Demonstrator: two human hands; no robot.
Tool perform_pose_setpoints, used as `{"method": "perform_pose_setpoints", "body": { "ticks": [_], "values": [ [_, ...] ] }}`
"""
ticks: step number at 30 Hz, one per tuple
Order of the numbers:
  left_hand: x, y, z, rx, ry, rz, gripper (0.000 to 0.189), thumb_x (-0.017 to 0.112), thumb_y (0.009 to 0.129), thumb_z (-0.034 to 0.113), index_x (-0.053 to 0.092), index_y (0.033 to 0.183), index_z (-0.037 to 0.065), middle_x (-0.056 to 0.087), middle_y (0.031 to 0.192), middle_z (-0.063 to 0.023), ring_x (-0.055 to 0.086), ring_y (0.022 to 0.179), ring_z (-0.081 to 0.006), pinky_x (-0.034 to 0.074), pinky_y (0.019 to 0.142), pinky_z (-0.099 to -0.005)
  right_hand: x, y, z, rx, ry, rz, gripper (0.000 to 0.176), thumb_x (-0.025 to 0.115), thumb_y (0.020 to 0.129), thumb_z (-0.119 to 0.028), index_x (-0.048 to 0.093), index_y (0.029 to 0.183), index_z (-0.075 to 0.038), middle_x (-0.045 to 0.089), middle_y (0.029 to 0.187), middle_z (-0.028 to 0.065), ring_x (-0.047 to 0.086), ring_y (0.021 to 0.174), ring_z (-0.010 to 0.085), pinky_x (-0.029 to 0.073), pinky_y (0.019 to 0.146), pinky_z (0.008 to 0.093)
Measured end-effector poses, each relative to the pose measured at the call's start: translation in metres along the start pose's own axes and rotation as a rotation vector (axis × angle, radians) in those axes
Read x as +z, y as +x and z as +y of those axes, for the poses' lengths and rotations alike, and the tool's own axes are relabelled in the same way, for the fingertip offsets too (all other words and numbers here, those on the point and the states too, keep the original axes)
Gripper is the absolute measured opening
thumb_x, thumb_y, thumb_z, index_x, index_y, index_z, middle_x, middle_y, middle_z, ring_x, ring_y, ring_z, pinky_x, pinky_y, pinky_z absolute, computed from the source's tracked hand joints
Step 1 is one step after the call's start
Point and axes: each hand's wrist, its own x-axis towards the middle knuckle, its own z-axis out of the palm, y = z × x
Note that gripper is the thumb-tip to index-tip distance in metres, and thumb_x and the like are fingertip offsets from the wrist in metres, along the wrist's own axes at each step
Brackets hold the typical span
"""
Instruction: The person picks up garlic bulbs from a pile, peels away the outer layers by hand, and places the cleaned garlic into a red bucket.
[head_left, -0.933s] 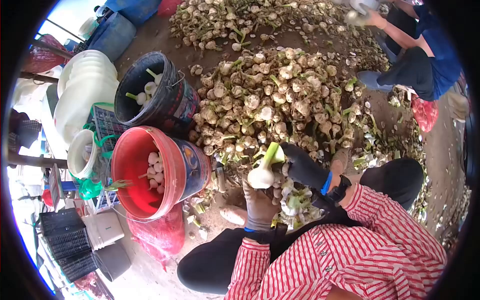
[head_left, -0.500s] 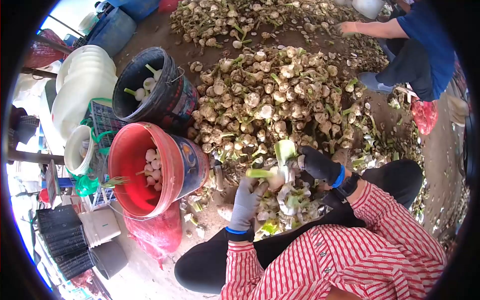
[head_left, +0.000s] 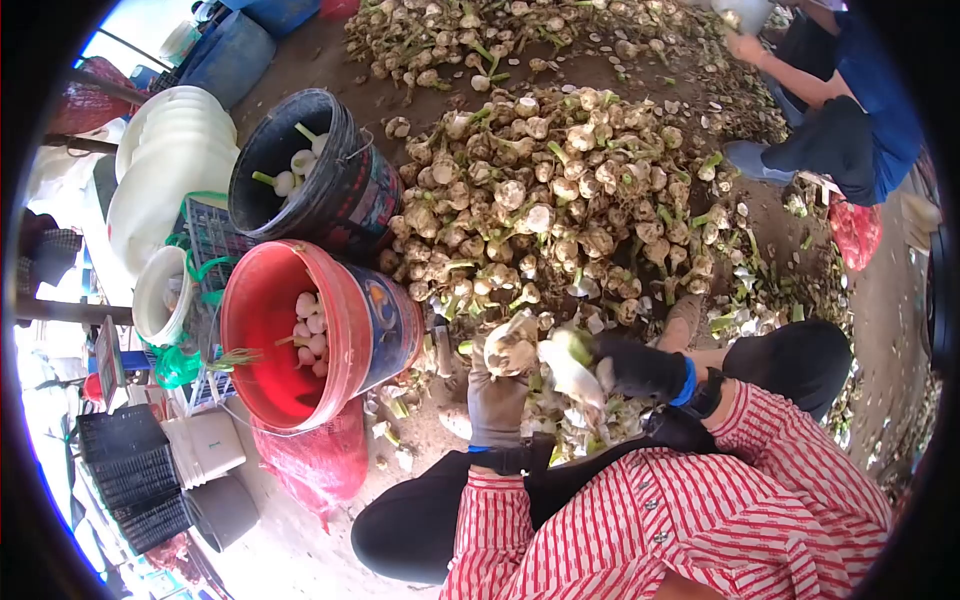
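Note:
My left hand [head_left: 496, 405], in a grey glove, is closed around a garlic bulb [head_left: 511, 345] whose rough, brownish side faces up. Close by on its right is my right hand [head_left: 640, 368], in a black glove with a blue band at the wrist. Its fingers are closed on a white and green garlic peel [head_left: 572, 370], which is smeared by motion. Beyond both hands rises a big heap of unpeeled garlic [head_left: 560, 190]. Torn peels [head_left: 575, 425] lie on the ground below my hands, between my legs.
A red bucket [head_left: 250, 290] to my left holds several peeled white bulbs; behind it a black bucket [head_left: 245, 185] holds more. Black crates [head_left: 120, 465] and pale tubs [head_left: 200, 450] stand further left. Another person in blue [head_left: 880, 120] sits at the far right.
The bulb in my left hand now shows a brownish side instead of a green stem. My right hand has pulled the peel lower. The other person's hand has moved up toward a pale container.

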Motion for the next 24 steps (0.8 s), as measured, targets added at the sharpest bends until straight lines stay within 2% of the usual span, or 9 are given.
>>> {"method": "perform_pose_setpoints", "body": {
  "ticks": [5,6,11,13,15,16,18,23,24],
  "values": [
    [-0.012,0.004,-0.007,-0.035,0.003,0.152,0.038,0.053,0.087,0.034,0.052,0.113,0.006,0.059,0.107,-0.0071,0.059,0.087,-0.0178,0.049,0.062,-0.0275,-0.055,0.001,-0.020,-0.298,0.489,0.300,0.077,0.051,0.076,-0.063,0.042,0.121,-0.002,0.054,0.109,0.0132,0.057,0.088,0.0199,0.050,0.059,0.0272],
    [-0.013,0.004,-0.007,-0.029,-0.002,0.147,0.038,0.054,0.087,0.034,0.051,0.113,0.006,0.059,0.107,-0.0071,0.059,0.087,-0.0182,0.049,0.063,-0.0274,-0.046,0.008,-0.027,-0.466,0.257,0.201,0.076,0.052,0.076,-0.061,0.041,0.122,-0.002,0.056,0.106,0.0144,0.058,0.085,0.0208,0.050,0.057,0.0287],
    [-0.006,0.002,0.009,0.023,-0.197,0.148,0.030,0.052,0.086,0.029,0.054,0.107,0.008,0.059,0.098,-0.0044,0.055,0.079,-0.0117,0.041,0.058,-0.0239,-0.067,-0.021,0.024,-0.195,0.597,0.207,0.061,0.063,0.077,-0.033,0.040,0.120,0.004,0.058,0.102,0.0116,0.059,0.080,0.0187,0.052,0.067,0.0353],
    [-0.038,0.009,0.009,0.012,-0.313,-0.148,0.034,0.050,0.087,0.031,0.053,0.111,0.008,0.059,0.106,-0.0062,0.058,0.086,-0.0160,0.047,0.064,-0.0244,-0.105,-0.042,0.064,0.099,-0.276,0.052,0.057,0.063,0.077,-0.032,0.043,0.116,0.004,0.058,0.101,0.0153,0.061,0.079,0.0221,0.051,0.067,0.0364],
    [-0.017,0.008,0.010,-0.051,-0.190,0.149,0.024,0.050,0.085,0.031,0.055,0.096,0.010,0.055,0.078,0.0010,0.046,0.065,-0.0096,0.034,0.054,-0.0218,-0.062,-0.033,0.039,0.371,-1.454,-0.313,0.059,0.064,0.073,-0.029,0.045,0.122,-0.004,0.059,0.101,0.0172,0.061,0.082,0.0258,0.049,0.071,0.0360],
    [-0.006,0.007,0.009,-0.086,-0.134,0.177,0.028,0.048,0.087,0.035,0.055,0.100,0.011,0.058,0.081,-0.0008,0.051,0.065,-0.0112,0.037,0.052,-0.0220,-0.043,-0.021,0.029,0.422,-1.482,-0.094,0.059,0.067,0.071,-0.021,0.046,0.124,-0.007,0.059,0.096,0.0190,0.060,0.081,0.0307,0.048,0.071,0.0371],
    [0.005,0.009,0.003,-0.114,-0.025,0.229,0.031,0.046,0.087,0.037,0.055,0.102,0.012,0.060,0.085,-0.0019,0.054,0.067,-0.0123,0.038,0.051,-0.0222,-0.034,0.003,0.024,-0.264,-1.091,0.291,0.063,0.064,0.068,-0.014,0.041,0.127,-0.010,0.060,0.095,0.0135,0.060,0.076,0.0294,0.048,0.070,0.0353],
    [-0.013,0.007,-0.007,-0.162,0.059,0.151,0.031,0.045,0.089,0.031,0.056,0.106,0.007,0.062,0.095,-0.0067,0.060,0.084,-0.0164,0.052,0.066,-0.0284,-0.031,0.047,0.014,-0.430,-0.977,0.101,0.047,0.072,0.070,-0.018,0.055,0.113,-0.006,0.059,0.099,0.0148,0.058,0.087,0.0303,0.047,0.076,0.0352],
    [-0.022,0.010,-0.005,-0.160,-0.045,0.144,0.028,0.045,0.089,0.030,0.056,0.103,0.008,0.061,0.090,-0.0046,0.058,0.076,-0.0145,0.048,0.060,-0.0260,-0.027,0.044,0.014,-0.553,-0.947,0.222,0.035,0.065,0.070,-0.005,0.061,0.104,-0.008,0.060,0.089,0.0104,0.060,0.082,0.0201,0.046,0.069,0.0321]
  ]
}}
